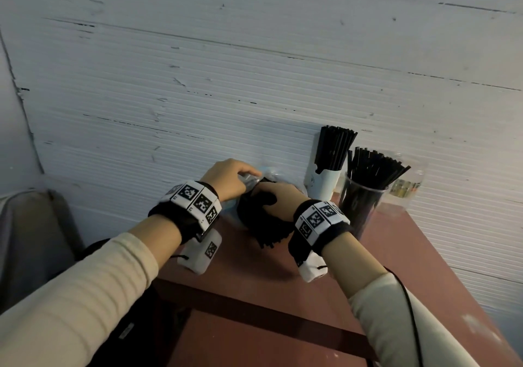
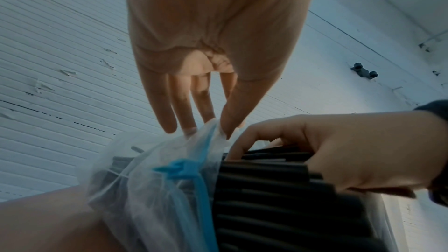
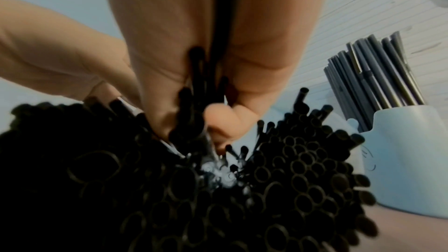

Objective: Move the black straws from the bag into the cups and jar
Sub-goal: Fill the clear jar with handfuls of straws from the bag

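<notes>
White ribbed, scuffed panel wall [image 1: 226, 78] behind a reddish-brown wooden table [image 1: 283, 324]; grey upholstered seat [image 1: 31, 239] at left.

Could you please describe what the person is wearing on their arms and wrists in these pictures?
Both arms wear cream ribbed long sleeves. Each wrist carries a black band ringed with white tiles printed with black square markers, left and right. A white camera housing hangs under each band, and a thin black cable runs along the right sleeve. The hands are bare.
</notes>
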Tool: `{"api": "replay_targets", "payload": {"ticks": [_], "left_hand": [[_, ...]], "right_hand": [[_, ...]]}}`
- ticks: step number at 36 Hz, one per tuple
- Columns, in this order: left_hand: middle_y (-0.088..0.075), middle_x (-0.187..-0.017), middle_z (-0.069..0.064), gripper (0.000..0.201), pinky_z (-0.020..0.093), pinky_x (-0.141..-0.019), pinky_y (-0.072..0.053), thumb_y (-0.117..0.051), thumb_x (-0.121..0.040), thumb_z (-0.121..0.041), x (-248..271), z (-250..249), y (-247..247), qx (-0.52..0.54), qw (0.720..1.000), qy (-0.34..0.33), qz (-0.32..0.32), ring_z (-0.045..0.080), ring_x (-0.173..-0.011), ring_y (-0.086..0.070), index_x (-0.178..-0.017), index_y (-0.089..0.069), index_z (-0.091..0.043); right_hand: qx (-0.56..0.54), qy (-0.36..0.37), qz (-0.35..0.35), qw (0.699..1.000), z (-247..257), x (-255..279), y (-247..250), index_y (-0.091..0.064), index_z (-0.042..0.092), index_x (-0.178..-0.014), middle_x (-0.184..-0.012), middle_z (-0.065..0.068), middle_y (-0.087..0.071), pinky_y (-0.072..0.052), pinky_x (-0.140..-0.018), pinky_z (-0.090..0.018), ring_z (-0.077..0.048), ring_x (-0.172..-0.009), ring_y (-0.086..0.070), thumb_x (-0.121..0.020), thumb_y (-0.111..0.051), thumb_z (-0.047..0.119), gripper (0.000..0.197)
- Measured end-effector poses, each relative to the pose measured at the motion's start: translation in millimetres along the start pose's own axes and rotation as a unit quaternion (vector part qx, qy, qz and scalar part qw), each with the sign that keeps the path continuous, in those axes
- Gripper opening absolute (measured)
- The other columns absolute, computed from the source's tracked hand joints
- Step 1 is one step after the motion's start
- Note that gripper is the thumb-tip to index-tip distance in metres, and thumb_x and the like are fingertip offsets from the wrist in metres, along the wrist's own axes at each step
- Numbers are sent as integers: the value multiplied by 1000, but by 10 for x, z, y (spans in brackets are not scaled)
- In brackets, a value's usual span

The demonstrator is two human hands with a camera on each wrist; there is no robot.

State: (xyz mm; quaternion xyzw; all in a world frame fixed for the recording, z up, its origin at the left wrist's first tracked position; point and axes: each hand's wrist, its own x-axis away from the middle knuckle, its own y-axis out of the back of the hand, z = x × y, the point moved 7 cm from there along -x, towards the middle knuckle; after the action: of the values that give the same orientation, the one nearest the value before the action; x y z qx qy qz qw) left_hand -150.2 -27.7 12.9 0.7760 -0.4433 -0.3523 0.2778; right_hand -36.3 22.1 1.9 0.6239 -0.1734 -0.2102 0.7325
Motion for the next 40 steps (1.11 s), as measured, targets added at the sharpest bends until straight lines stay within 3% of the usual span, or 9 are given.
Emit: {"api": "replay_targets", "payload": {"ticks": [6, 11, 16, 23, 27, 30, 32, 35, 40], "left_hand": [[-65, -126, -6, 52, 33, -99, -48, -57, -79, 1, -17, 31, -48, 1, 1000, -1, 10, 13, -120, -57, -112, -70, -37], [-65, -127, -5, 51, 24, -97, -45, -55, -80, 2, -30, 20, -52, 4, 1000, -9, 11, 12, -121, -56, -113, -70, -33], [-65, -126, -3, 49, 24, -97, -44, -56, -81, 2, -26, 28, -57, 15, 1000, -16, 18, 13, -121, -56, -114, -70, -33], [-65, -127, -2, 37, 19, -92, -39, -64, -86, -7, -12, 37, -63, 28, 999, -29, 16, 14, -120, -57, -117, -69, -28], [-64, -127, -2, 40, 20, -90, -40, -65, -86, -12, 50, 17, -108, 38, 998, -31, 25, 14, -117, -57, -123, -65, -26], [-61, -124, -3, 52, 33, -96, -47, -61, -72, -30, 103, 13, -145, 4, 999, -25, 27, 15, -112, -58, -123, -61, -33], [-54, -127, -2, 57, 36, -100, -45, -63, -67, -30, 121, -52, -152, -17, 999, -49, 11, 16, -116, -54, -124, -59, -33], [-50, -134, 0, 60, 30, -104, -39, -72, -72, -14, 144, -283, -239, -17, 991, -131, 23, 16, -124, -49, -129, -55, -23], [-61, -120, -7, 61, 27, -96, -42, -75, -68, -24, 159, -696, -552, -97, 969, -216, 69, 12, -112, -55, -125, -54, -30]], "right_hand": [[-34, -12, 10, 999, -61, -1, -16, -48, 26, -136, -132, -3, -55, -42, -88, -28, -23, -118, -52, -89, -58, 15, 49], [-42, -17, 14, 999, -62, 25, -26, -47, 21, -133, -126, -4, -57, -40, -80, -25, -23, -112, -55, -90, -57, 13, 45], [-84, -22, 23, 996, -76, 15, -71, -51, 22, -127, -101, -3, -59, -50, -63, -25, -21, -82, -61, -88, -55, 5, 43], [-89, -9, -12, 996, -147, 16, 1, -59, 25, -123, -112, -4, -63, -54, -71, -26, -18, -78, -64, -86, -52, 1, 45], [-106, -4, -17, 994, -258, 73, 37, -62, 29, -121, -108, 0, -60, -47, -57, -11, -13, -76, -62, -84, -54, 2, 46], [-110, 3, -13, 994, -341, 187, 58, -63, 29, -120, -102, 4, -59, -45, -57, -6, -9, -74, -62, -84, -56, 2, 46], [-115, 12, -11, 993, -384, 288, 90, -64, 27, -120, -97, 5, -61, -48, -62, -9, -4, -70, -61, -82, -56, 1, 46], [-114, 15, -3, 993, -453, 465, 133, -64, 30, -119, -85, 8, -61, -54, -68, -17, -8, -67, -64, -82, -57, 3, 47], [-90, 36, 0, 995, -497, 749, 202, -63, 34, -117, -85, 5, -67, -51, -69, -15, -4, -65, -63, -83, -61, 7, 44]]}}
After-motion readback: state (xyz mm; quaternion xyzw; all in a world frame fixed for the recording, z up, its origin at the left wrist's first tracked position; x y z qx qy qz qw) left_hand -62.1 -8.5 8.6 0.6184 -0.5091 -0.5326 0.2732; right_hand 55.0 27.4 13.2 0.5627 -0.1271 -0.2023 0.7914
